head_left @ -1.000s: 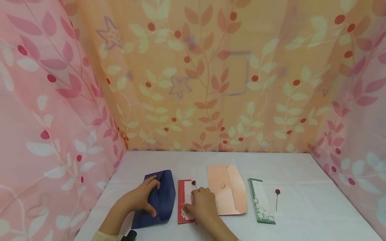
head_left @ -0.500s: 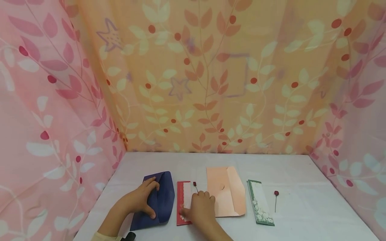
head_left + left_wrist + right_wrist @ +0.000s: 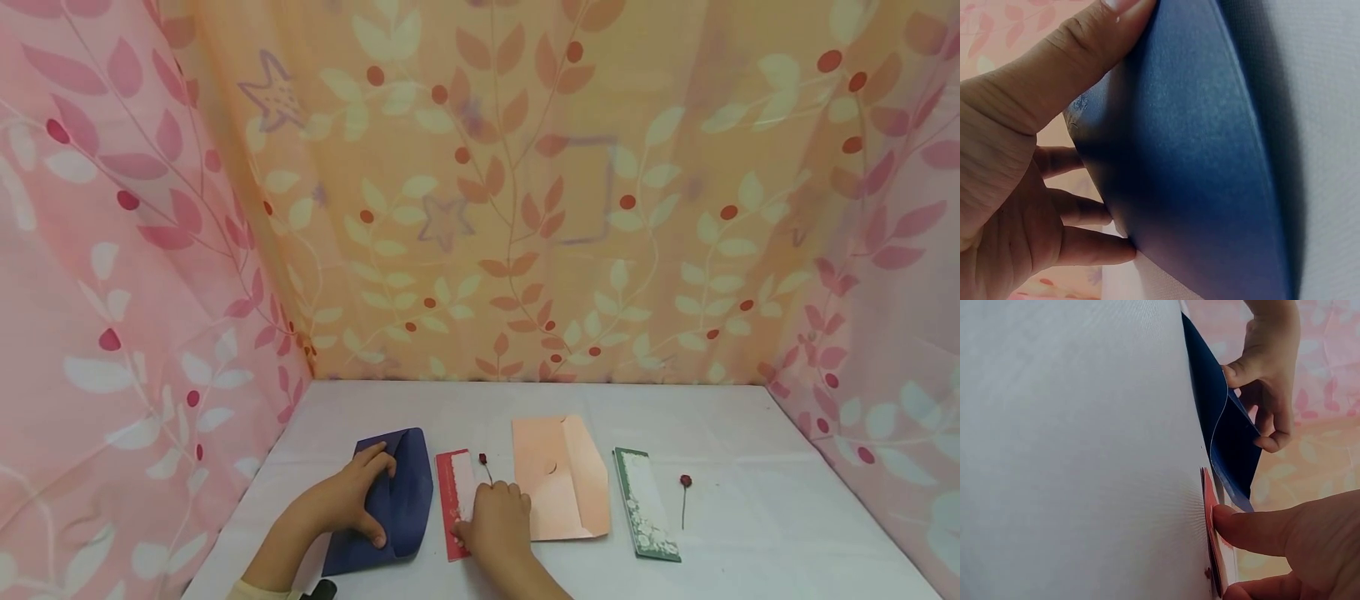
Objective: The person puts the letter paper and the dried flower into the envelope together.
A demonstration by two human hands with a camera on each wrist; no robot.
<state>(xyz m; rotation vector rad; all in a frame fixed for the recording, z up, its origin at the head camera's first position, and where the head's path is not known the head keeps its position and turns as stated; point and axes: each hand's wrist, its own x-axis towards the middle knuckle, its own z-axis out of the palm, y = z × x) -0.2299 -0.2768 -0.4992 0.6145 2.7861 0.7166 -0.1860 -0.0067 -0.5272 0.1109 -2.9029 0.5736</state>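
My left hand holds a dark blue envelope, thumb near its front edge and fingers toward its far edge. The envelope's flap lies open to the right, and its pocket gapes in the right wrist view. Beside it, my right hand grips a narrow red card with a pale floral panel. In the right wrist view the thumb presses on the red card while a finger reaches its other edge. A small dark red rose on a thin stem pokes out beyond my right knuckles; its lower stem is hidden.
A peach envelope, flap open to the right, lies right of my right hand. Farther right are a green card with white flowers and another stemmed red rose. Patterned curtains enclose the white table at back and sides.
The red card has turned slightly, its top leaning left, with my right hand shifting a little left along with it. My left hand keeps its hold on the blue envelope.
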